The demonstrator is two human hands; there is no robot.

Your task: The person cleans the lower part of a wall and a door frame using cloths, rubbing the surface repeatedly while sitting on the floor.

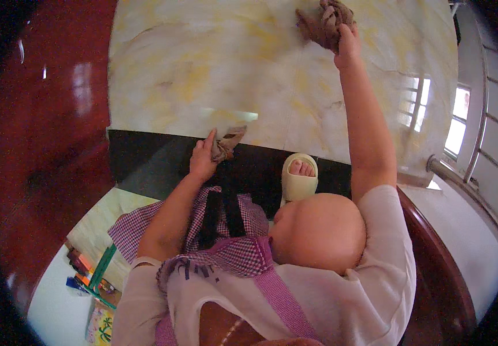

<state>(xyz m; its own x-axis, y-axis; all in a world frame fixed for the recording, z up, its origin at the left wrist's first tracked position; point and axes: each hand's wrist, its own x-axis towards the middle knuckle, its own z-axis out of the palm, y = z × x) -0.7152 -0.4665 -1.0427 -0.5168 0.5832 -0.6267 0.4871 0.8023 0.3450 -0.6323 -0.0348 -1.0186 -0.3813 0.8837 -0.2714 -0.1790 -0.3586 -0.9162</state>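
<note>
My right hand [347, 45] stretches far forward and grips a bunched brown cloth [334, 21] against a glossy, marble-patterned surface [231, 56] in cream and yellow. Nearer to me, my left hand [203, 160] holds a smaller crumpled brown rag [229, 142] at the front edge of that surface. A black band [154, 158] runs along this edge. My foot in a pale yellow slipper [299, 181] stands against the black band, between my two arms. The undersides of both cloths are hidden.
Dark red, shiny flooring [50, 129] lies to the left. At right are a metal railing [452, 173] and a curved red-brown wooden edge [443, 259]. Behind my left arm are a green plastic item [102, 268], orange objects [83, 264] and a patterned yellow packet [100, 324]. My checked apron [231, 255] hangs down.
</note>
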